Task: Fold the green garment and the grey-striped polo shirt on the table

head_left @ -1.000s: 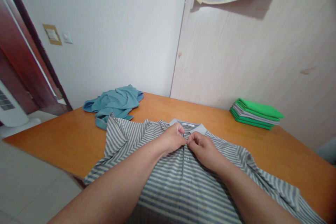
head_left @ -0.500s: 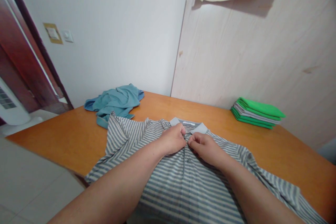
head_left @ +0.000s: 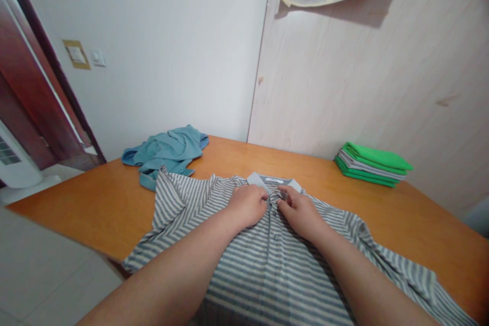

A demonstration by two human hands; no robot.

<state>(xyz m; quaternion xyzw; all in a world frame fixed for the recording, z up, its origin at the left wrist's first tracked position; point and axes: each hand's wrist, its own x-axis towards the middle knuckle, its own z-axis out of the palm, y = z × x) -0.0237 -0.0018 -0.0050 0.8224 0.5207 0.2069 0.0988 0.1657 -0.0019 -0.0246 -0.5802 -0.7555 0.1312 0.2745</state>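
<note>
Two hands of yours meet at the neck of a striped shirt (head_left: 252,275), which lies face up across the lower middle of the frame on the wooden table (head_left: 237,155). As far as shows, the laying out looks done: the body is spread fairly flat and the placket (head_left: 268,260) runs down the middle, a button (head_left: 275,237) showing just below your hands. The neck looks unsettled, its collar (head_left: 256,180) parted, and you have a sleeve (head_left: 168,196) lying rumpled at centre left. A neat folded stack (head_left: 374,158) sits at the right, while a teal heap (head_left: 168,150) lies crumpled left of centre. Your left forearm (head_left: 183,260) slants up from the lower left, your right forearm (head_left: 351,265) from the lower right. Your left hand (head_left: 248,205) rests palm down by the placket, fingers curled inward; whether they pinch cloth, I cannot tell. Your right hand (head_left: 301,212) faces it, thumb and forefinger slightly parted at the neck opening; whether fabric is caught there is unclear too.
</note>
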